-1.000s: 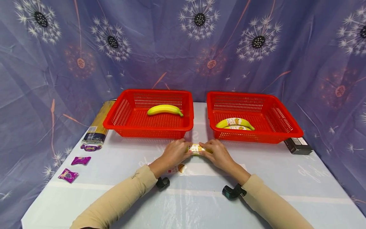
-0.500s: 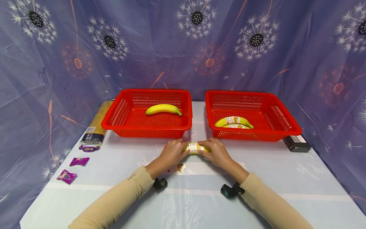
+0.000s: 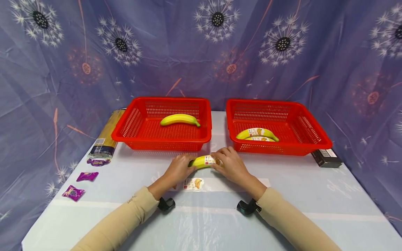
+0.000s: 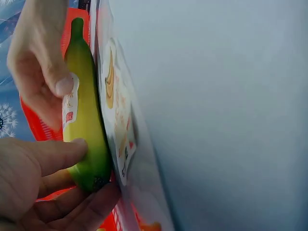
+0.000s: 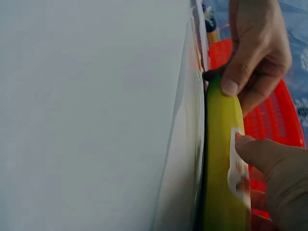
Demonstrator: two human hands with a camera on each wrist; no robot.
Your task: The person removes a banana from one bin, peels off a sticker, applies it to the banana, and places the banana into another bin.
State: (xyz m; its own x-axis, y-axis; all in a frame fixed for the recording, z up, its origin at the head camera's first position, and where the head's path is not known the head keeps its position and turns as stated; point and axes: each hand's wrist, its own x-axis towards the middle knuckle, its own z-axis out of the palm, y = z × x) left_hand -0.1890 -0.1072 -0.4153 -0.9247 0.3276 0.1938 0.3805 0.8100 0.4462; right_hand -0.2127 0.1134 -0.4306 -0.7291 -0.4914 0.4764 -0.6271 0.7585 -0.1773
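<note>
A yellow banana (image 3: 201, 162) with green ends lies crosswise between my two hands, a white printed sticker (image 3: 209, 160) on its middle. My left hand (image 3: 178, 170) grips its left end; in the left wrist view the thumb (image 4: 67, 156) is on the near side and the fingers curl under the tip. My right hand (image 3: 231, 165) holds the banana further right. Its thumb (image 5: 250, 144) presses at the sticker's edge, with its fingers behind the fruit. In front lies a pale backing strip (image 3: 220, 185) bearing another banana sticker (image 3: 193, 184), partly hidden by my left wrist.
The left red basket (image 3: 163, 145) holds a plain banana (image 3: 179, 119). In the right red basket (image 3: 282, 149) lie two stickered bananas (image 3: 257, 133). Purple wrapped candies (image 3: 87, 176) and a golden packet (image 3: 108, 134) line the left side; a black box (image 3: 326, 158) stands at right.
My left hand has slid left to the banana's end, uncovering more of the fruit. The right hand has shifted slightly left onto the sticker. More of the strip's sticker now shows.
</note>
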